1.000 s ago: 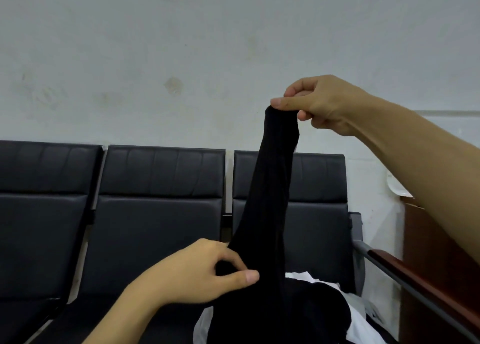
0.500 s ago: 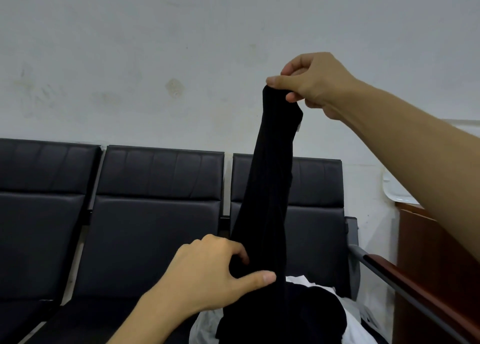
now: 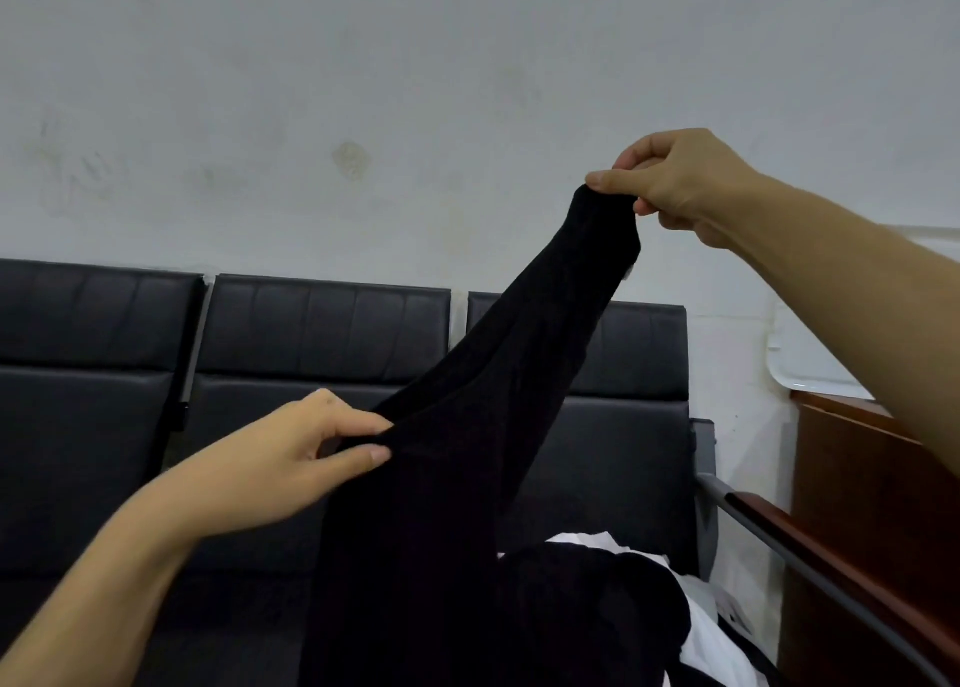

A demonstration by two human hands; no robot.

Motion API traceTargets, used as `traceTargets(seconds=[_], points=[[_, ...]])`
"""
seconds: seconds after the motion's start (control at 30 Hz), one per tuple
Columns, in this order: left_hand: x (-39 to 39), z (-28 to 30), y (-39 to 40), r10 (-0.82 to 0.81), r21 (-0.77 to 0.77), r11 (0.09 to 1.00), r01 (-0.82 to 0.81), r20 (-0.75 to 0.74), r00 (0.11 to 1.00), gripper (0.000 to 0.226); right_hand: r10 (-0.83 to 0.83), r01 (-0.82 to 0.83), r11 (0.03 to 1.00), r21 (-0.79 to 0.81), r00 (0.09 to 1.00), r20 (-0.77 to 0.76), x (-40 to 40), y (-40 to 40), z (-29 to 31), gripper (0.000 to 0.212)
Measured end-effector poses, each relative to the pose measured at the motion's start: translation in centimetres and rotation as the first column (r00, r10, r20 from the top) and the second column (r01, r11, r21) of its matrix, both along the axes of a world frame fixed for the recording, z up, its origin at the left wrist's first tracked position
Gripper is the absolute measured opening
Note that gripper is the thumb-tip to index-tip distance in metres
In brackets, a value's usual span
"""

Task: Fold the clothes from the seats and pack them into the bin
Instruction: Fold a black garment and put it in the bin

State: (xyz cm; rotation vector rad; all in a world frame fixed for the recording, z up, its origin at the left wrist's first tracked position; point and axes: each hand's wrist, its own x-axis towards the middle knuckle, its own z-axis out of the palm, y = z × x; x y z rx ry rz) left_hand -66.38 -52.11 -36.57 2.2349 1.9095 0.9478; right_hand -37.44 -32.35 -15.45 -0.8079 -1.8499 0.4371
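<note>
You are holding a black garment (image 3: 483, 426) stretched up in the air before a row of black seats (image 3: 322, 354).

Your right hand (image 3: 675, 182) is pinching its upper end; your left hand (image 3: 311, 458) is gripping its lower edge. Beneath, dark and white clothes (image 3: 701, 629), possibly shirts, are lying heaped on the rightmost seat.

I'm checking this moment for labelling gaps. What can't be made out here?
- Bin: nowhere in the head view.
- black garment: its lower part runs off the bottom edge, so its type is unclear.
- white garment: mostly hidden under black cloth.
- right seat: its cushion is hidden by the clothes.
- left hand and right hand: fingertips partly buried in fabric.
</note>
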Motion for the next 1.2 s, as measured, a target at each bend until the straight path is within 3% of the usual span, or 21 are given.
traceTargets(seconds=[0.13,0.23,0.33,0.4,0.5,0.57,0.67,0.8,0.87,1.03,1.2], points=[[0.4,0.1,-0.6,-0.124,0.010,0.992,0.124,0.024,0.992,0.028,-0.042,0.041,0.999,0.026,0.998,0.050,0.0,1.1,-1.5,0.030],[0.6,0.4,-1.3,-0.260,-0.001,0.964,0.265,0.198,0.945,0.029,-0.079,0.075,0.995,0.062,0.994,0.071,-0.1,1.8,-2.3,0.031],[0.6,0.5,-1.6,-0.234,-0.008,0.970,0.241,0.213,0.949,0.058,-0.092,0.085,0.993,0.085,0.992,0.082,-0.3,2.5,-3.1,0.031],[0.9,0.4,-1.7,-0.254,-0.044,0.962,0.269,0.213,0.944,0.063,-0.098,0.089,0.991,0.100,0.991,0.093,-0.6,2.9,-3.7,0.031],[1.9,0.3,-1.9,-0.372,-0.055,0.912,0.408,0.310,0.875,0.057,-0.116,0.103,0.988,0.113,0.986,0.122,-1.1,3.6,-4.9,0.029],[2.6,0.3,-1.7,-0.438,-0.004,0.882,0.472,0.368,0.821,0.041,-0.129,0.111,0.987,0.114,0.979,0.161,-1.7,4.1,-6.1,0.027],[3.4,0.2,-1.2,-0.466,0.057,0.871,0.489,0.413,0.782,0.033,-0.116,0.098,0.991,0.086,0.965,0.236,-3.0,4.8,-9.1,0.026],[4.1,-0.2,-0.3,-0.469,0.130,0.856,0.500,0.600,0.648,0.031,-0.064,0.066,0.998,0.006,0.929,0.364,-4.3,4.9,-14.6,0.022],[4.1,-0.6,0.4,-0.441,0.156,0.875,0.459,0.648,0.621,0.033,-0.009,0.032,0.998,-0.050,0.913,0.407,-4.6,4.6,-17.7,0.020],[3.1,-1.3,1.6,-0.402,0.185,0.906,0.381,0.662,0.633,0.033,0.130,-0.026,0.972,-0.233,0.888,0.442,-5.2,3.7,-23.4,0.007],[2.2,-1.6,1.8,-0.355,0.215,0.935,0.283,0.515,0.780,0.035,0.251,-0.082,0.920,-0.382,0.874,0.416,-3.8,0.8,-27.6,0.023]])
